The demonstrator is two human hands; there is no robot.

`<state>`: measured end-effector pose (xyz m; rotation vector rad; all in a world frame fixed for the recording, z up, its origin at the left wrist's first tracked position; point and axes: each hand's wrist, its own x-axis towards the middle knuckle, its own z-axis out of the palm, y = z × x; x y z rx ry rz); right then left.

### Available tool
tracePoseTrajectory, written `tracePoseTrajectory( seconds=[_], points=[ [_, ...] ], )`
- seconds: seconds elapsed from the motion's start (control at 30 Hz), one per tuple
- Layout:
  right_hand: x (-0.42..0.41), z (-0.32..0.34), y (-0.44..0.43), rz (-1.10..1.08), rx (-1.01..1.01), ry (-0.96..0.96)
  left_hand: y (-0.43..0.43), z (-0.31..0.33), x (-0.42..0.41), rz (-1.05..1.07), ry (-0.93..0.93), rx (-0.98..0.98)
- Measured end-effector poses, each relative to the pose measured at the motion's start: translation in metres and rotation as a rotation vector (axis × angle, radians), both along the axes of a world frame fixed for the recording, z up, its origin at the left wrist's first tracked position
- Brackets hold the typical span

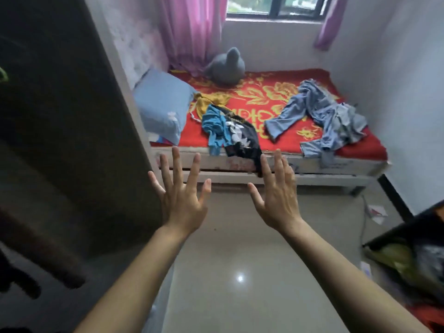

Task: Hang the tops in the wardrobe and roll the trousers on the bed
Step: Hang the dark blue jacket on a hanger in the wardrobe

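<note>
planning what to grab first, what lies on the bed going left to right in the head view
blue pillow → heap of tops → blue-grey trousers

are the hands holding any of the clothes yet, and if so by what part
Nothing is held. The left hand and right hand are both open with fingers spread, in the air short of the bed.
</note>
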<state>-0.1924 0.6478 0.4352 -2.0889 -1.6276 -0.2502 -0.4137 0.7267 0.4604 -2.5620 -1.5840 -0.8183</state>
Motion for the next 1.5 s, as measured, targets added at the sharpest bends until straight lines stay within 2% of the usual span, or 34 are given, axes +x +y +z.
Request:
tracePoseTrajectory(
  seconds=[0.23, 0.37, 0.5, 0.7, 0.83, 1.07, 1.17, 1.27, 1.4, 1.5],
  points=[
    [0.098, -0.009, -0.151, -0.186, -0.007, 0.065, -0.102, -0.004, 0.117, -0.2, 0.117, 0.012],
    [0.169, -0.048, -0.296, -0.349, -0.057, 0.094, -0.199, -0.04, 0.206, -0.335, 0.221, -0.098],
    [0.222, -0.081, -0.441, -0.613, -0.162, 0.178, -0.305, -0.07, 0.292, -0.546, 0.332, -0.165],
    [0.255, -0.124, -0.603, -0.931, -0.246, 0.325, -0.423, -0.105, 0.396, -0.819, 0.508, -0.174],
    [0.25, -0.171, -0.68, -1.145, -0.318, 0.436, -0.483, -0.159, 0.456, -1.048, 0.603, -0.168],
    [0.237, -0.284, -0.77, -1.367, -0.43, 0.62, -0.599, -0.286, 0.518, -1.382, 0.803, -0.317],
    [0.244, -0.35, -0.786, -1.363, -0.405, 0.654, -0.642, -0.357, 0.525, -1.5, 0.903, -0.44],
    [0.25, -0.417, -0.787, -1.284, -0.482, 0.665, -0.665, -0.429, 0.519, -1.589, 1.03, -0.492],
    [0.262, -0.479, -0.773, -1.18, -0.602, 0.725, -0.669, -0.498, 0.512, -1.577, 1.269, -0.425],
    [0.27, -0.498, -0.762, -1.208, -0.663, 0.659, -0.663, -0.524, 0.512, -1.541, 1.253, -0.365]
  ],
)
